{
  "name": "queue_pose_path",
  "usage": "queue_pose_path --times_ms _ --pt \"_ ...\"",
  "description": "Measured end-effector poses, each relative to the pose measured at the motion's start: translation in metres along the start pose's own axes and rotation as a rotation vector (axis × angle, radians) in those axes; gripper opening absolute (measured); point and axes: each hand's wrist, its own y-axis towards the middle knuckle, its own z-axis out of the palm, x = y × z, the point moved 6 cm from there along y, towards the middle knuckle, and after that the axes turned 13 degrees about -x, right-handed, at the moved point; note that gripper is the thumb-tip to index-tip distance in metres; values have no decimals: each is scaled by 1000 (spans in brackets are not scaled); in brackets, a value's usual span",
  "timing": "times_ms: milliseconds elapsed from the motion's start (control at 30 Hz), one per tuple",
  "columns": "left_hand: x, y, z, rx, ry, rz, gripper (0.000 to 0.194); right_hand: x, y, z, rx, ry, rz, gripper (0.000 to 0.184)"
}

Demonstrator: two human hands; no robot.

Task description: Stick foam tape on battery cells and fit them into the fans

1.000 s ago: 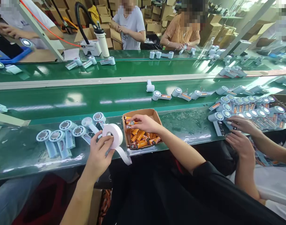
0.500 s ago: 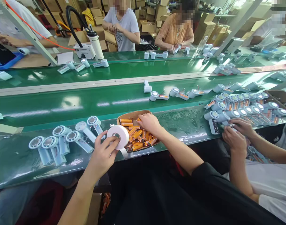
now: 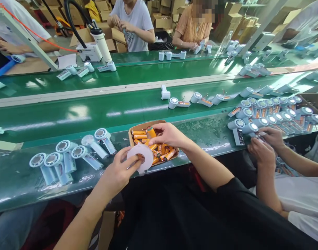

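Observation:
My left hand [image 3: 124, 163] grips a roll of white tape [image 3: 147, 159], with fingers through its core, in front of the cardboard box [image 3: 130, 136]. Orange cylindrical batteries [image 3: 164, 150] lie jumbled in that box. Over the box, my right hand [image 3: 172, 136] pinches one orange battery [image 3: 151, 132] between thumb and fingers, its end tilted up. The tape roll covers the box's near left corner. Left of my hands, several light-blue handheld fan bodies [image 3: 79, 151] lie on the green bench with their round heads toward the far side.
Beyond the bench runs a green conveyor belt [image 3: 138, 100] carrying spaced-out fan parts [image 3: 173, 102]. At right a co-worker's hands [image 3: 264, 146] handle a part beside rows of fans [image 3: 276, 114]. A white bottle [image 3: 103, 47] and several people are across the line.
My right hand has lifted a battery from among the others in the box. My left hand has moved right with the tape roll, now over the box's near edge.

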Motion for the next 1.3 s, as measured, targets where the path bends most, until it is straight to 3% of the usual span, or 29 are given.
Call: queue_pose_path --times_ms 167,333,433,533,633,700,767,867,933,1000,1100,1133,1200,1267,1300 --pt "-6 10 -5 40 -10 153 57 11 -21 -9 218 38 18 35" --pt "-8 15 -8 40 -33 172 54 -8 -32 -14 176 231 138 48" --pt "-9 15 -8 42 -55 171 55 -8 -40 -17 176 108 109 39" --pt "-9 17 -5 85 -57 165 57 7 -42 -24 205 -155 -21 22" --pt "-10 26 -2 153 -58 180 58 19 -39 -23 290 -310 -116 21" --pt "-9 34 -5 163 -49 184 57 16 -36 -16 303 -284 -108 21" --pt "-5 43 -9 147 -20 139 57 4 -34 -4 192 -92 -39 21" --pt "-6 51 -9 76 33 49 52 -29 -39 10 -200 375 78 43" --pt "-20 51 1 12 60 30 44 -50 -41 9 -451 568 123 52" --pt "-42 47 17 -25 23 71 35 -58 -32 -10 -592 612 121 51" --pt "-56 35 40 37 -124 147 35 -44 -7 -82 -801 610 -28 40" --pt "-48 32 45 86 -172 130 36 -38 -4 -110 -889 636 -90 36" --pt "-8 33 51 205 -260 14 46 -34 -9 -147 -961 709 -134 36" --pt "44 49 58 330 -376 -150 55 -44 -26 -154 -909 790 -72 47" --pt "69 65 64 375 -435 -241 50 -54 -38 -149 -870 829 -19 54"
